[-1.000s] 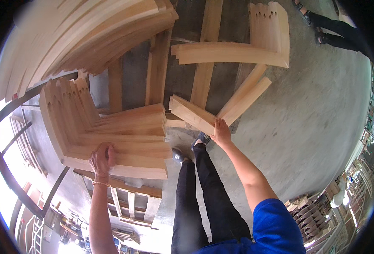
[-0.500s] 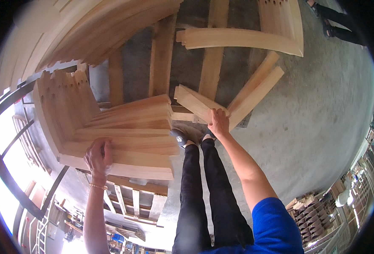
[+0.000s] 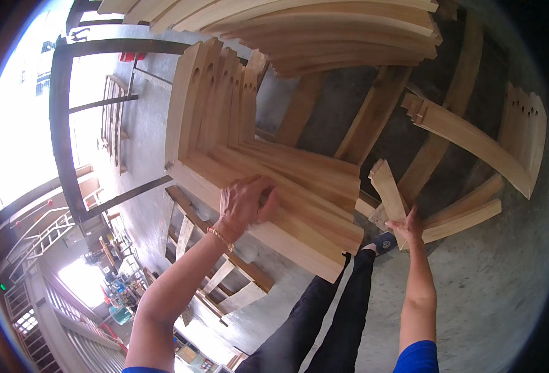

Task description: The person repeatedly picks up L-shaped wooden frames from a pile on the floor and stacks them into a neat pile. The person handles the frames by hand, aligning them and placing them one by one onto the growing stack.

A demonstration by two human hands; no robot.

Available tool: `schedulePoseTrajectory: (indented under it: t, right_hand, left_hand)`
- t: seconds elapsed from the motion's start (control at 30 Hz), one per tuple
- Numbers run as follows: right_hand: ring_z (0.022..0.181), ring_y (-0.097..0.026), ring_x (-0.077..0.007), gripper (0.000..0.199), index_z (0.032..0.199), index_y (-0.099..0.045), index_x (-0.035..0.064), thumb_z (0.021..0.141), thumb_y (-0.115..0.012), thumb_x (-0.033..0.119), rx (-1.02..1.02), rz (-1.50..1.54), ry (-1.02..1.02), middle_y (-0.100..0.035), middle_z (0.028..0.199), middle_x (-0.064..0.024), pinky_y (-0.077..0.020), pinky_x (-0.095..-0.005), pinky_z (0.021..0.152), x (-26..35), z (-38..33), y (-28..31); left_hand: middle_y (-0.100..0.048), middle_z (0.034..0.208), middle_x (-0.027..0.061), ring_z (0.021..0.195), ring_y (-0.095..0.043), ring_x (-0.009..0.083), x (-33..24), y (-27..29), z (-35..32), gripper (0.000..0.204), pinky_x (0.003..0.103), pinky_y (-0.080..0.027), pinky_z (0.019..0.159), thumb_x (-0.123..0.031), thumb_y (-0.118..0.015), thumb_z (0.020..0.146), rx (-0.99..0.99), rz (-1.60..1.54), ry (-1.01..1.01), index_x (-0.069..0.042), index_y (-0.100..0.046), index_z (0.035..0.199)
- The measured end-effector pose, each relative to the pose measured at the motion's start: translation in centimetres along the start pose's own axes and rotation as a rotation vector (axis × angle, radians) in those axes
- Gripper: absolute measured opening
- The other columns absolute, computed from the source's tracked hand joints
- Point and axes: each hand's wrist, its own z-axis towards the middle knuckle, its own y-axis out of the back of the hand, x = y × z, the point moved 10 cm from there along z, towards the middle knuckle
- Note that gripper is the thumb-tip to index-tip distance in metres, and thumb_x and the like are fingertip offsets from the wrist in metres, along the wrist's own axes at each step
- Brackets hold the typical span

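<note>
A stack of L-shaped wooden pieces [image 3: 274, 168] stands on slats in the middle, with holes near the upper ends of its uprights. My left hand [image 3: 246, 202] is over the nearest pieces, fingers loosely curled and apart from the slightly blurred thumb; I see nothing held between them. Whether it touches the wood is unclear. At the right, my right hand [image 3: 410, 229] is closed on the corner of an L-shaped wooden piece [image 3: 389, 186], next to my feet. Its other leg [image 3: 464, 221] lies off to the right, doubled by a second strip.
More L-shaped wooden pieces [image 3: 473, 133] stand at the far right. Long curved boards [image 3: 336, 37] are stacked at the back. Wooden slats [image 3: 377, 115] run beneath. A dark metal frame [image 3: 66, 124] rises at the left, near a low pallet [image 3: 225, 280]. My shoe [image 3: 384, 242] is beside the stack.
The view has swung left, so the stack sits more centrally. My left hand has shifted along the near pieces towards their free ends. My right hand keeps hold of the same corner.
</note>
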Motion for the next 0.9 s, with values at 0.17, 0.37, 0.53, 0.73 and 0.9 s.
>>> schedulePoseTrajectory:
  t: [0.17,0.37,0.53,0.73,0.9]
  right_hand:
    - [0.101,-0.06,-0.0322,0.091,0.119,-0.049,0.004,0.052,-0.08,0.057,0.158,0.099,0.057,-0.062,0.105,-0.0178,-0.0472,-0.041,0.085,0.7,-1.8,3.1]
    - [0.097,-0.059,-0.0252,0.078,0.118,-0.051,-0.0001,0.062,-0.073,0.049,0.413,0.381,0.086,-0.063,0.105,-0.0148,-0.0459,-0.0346,0.081,4.1,-8.9,8.8]
    - [0.112,-0.048,-0.0257,0.101,0.129,-0.039,-0.0055,0.066,-0.064,0.069,0.415,0.79,0.053,-0.051,0.12,-0.0175,-0.0423,-0.0351,0.09,6.1,-16.8,15.5]
    - [0.097,-0.059,-0.0252,0.107,0.129,-0.038,-0.003,0.063,-0.059,0.078,0.64,1.377,-0.001,-0.058,0.105,-0.0174,-0.0475,-0.0386,0.087,15.4,-28.5,23.2]
    - [0.094,-0.059,-0.0277,0.122,0.13,-0.038,0.0003,0.049,-0.051,0.09,0.595,1.664,-0.005,-0.058,0.099,-0.0169,-0.0487,-0.0418,0.084,20.7,-32.7,26.3]
  left_hand:
    - [-0.066,0.078,0.007,0.071,-0.064,0.0282,-0.6,-0.1,0.3,0.017,0.039,-0.051,0.064,-0.025,-0.058,0.076,-0.023,-0.011,-0.041,-0.011,-0.065,0.082]
    - [-0.066,0.078,0.0083,0.072,-0.064,0.0296,1.7,0.1,-0.5,0.019,0.041,-0.051,0.066,-0.031,-0.056,0.078,-0.021,0.052,0.086,-0.015,-0.066,0.081]
    - [-0.066,0.075,0.0088,0.072,-0.064,0.0306,1.4,0.3,-0.3,0.021,0.042,-0.05,0.067,-0.033,-0.055,0.08,-0.019,0.036,0.039,-0.014,-0.065,0.08]
    - [-0.066,0.079,0.009,0.073,-0.063,0.0301,1.1,-0.2,-0.4,0.024,0.042,-0.05,0.066,-0.035,-0.055,0.08,-0.018,0.0,0.0,-0.012,-0.063,0.08]
    - [-0.067,0.088,0.0099,0.085,-0.063,0.0301,1.1,-0.1,-0.1,0.035,0.041,-0.051,0.071,-0.043,-0.061,0.078,0.053,0.009,0.048,-0.012,-0.064,0.093]
